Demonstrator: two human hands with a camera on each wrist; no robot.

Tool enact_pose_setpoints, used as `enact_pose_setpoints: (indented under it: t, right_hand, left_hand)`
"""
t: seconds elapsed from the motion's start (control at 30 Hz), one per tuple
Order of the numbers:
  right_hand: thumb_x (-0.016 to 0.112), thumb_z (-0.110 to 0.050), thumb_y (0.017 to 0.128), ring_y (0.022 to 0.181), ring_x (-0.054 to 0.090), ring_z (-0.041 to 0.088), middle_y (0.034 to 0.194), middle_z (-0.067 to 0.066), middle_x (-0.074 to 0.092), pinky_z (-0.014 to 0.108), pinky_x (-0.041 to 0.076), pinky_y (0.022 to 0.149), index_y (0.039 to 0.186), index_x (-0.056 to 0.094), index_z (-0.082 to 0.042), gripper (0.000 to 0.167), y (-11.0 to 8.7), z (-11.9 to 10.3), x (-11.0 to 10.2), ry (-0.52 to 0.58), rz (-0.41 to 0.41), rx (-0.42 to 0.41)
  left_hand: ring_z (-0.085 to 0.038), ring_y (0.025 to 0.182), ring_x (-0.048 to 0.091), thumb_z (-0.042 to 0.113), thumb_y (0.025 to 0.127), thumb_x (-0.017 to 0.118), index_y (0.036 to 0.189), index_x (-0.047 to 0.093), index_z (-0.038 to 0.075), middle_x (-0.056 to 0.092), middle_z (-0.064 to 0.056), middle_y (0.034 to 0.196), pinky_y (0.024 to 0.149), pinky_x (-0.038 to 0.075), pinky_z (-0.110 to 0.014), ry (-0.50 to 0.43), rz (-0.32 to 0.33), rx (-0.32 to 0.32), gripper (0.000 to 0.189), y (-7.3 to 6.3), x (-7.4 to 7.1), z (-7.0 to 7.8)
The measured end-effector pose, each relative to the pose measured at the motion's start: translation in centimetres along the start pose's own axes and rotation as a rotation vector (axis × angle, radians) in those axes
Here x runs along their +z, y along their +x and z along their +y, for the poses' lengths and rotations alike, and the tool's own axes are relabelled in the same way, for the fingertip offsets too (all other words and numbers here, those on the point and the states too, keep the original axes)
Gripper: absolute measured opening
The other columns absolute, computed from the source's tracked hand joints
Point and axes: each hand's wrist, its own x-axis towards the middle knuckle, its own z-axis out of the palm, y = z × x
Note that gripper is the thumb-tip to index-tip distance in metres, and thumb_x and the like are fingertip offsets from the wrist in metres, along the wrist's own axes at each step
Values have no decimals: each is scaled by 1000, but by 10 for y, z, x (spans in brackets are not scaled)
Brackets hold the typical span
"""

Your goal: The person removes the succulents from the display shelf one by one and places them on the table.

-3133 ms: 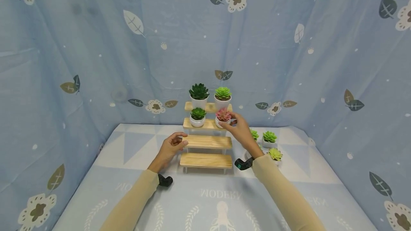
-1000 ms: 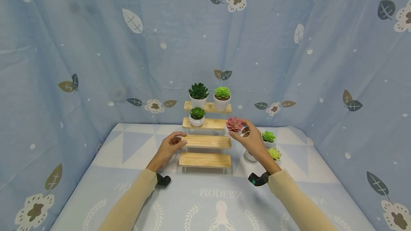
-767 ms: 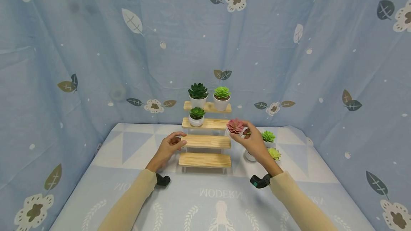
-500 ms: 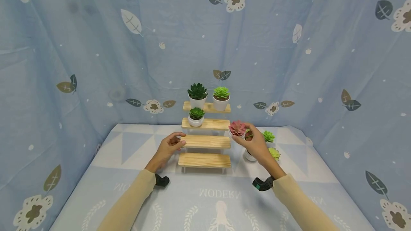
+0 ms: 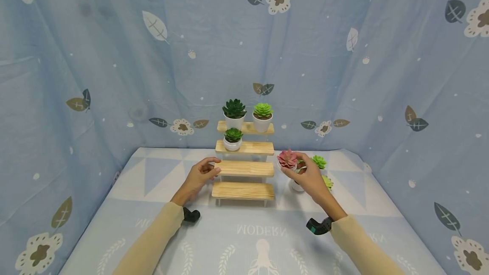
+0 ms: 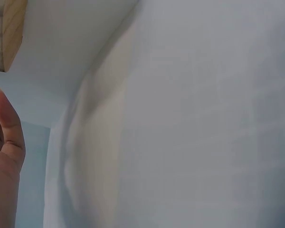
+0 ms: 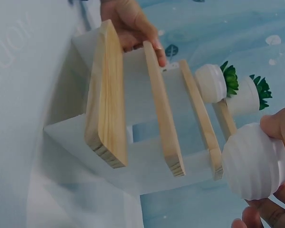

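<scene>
My right hand (image 5: 311,179) holds a pink succulent (image 5: 287,159) in a small white pot, thumb on one side and fingers on the other. It is raised to the right of a tiered wooden stand (image 5: 244,167). The right wrist view shows the ridged white pot (image 7: 251,161) from below, its plant mostly hidden. My left hand (image 5: 200,176) stays at the left end of the stand's third tier from the top, thumb and index finger around the board's end. In the left wrist view, fingers (image 6: 7,116) lie just under a board corner (image 6: 12,35).
On the top tier are a dark green succulent (image 5: 234,109) and a bright green one (image 5: 262,111). A smaller green succulent (image 5: 233,136) sits left on the second tier. Several more, including a light green one (image 5: 318,162), stand on the table right of the stand, partly behind my right hand.
My right hand has lifted the pink succulent off the second tier's right side and carried it right and down, clear of the stand. My left hand has kept its place.
</scene>
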Motion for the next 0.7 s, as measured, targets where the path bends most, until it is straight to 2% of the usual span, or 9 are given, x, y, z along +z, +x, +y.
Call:
enact_pose_setpoints:
  t: [0.17, 0.3, 0.43, 0.7]
  right_hand:
    - [85, -45, 86, 88, 53, 26, 111, 9, 59, 33, 50, 70, 141, 57, -16, 68, -6, 6, -2, -1, 5, -7]
    - [85, -43, 86, 93, 52, 25, 112, 9, 59, 32, 49, 75, 143, 55, -16, 69, -11, 7, -4, -3, 11, 7]
    - [84, -44, 87, 92, 51, 26, 111, 10, 56, 34, 48, 74, 143, 54, -15, 70, -16, 9, -6, -13, 7, 47]
    - [83, -42, 88, 90, 53, 24, 108, 10, 56, 32, 49, 74, 141, 55, -13, 66, -25, 19, -10, -26, 14, 47]
  left_hand:
    - [-50, 101, 59, 29, 97, 76, 136, 63, 14, 65, -15, 105, 83, 53, -53, -6, -3, 0, 44, 0, 0, 0]
    - [-40, 96, 64, 31, 96, 76, 135, 64, 15, 66, -15, 104, 84, 53, -56, 2, -3, -3, 44, 0, -1, -1]
    - [-32, 93, 66, 30, 97, 76, 135, 64, 14, 67, -13, 103, 84, 53, -56, 20, 0, -5, 44, -1, -1, 0]
    - [-35, 94, 66, 28, 97, 76, 136, 64, 14, 67, -13, 104, 83, 54, -52, 32, -3, -2, 43, 0, -2, 3]
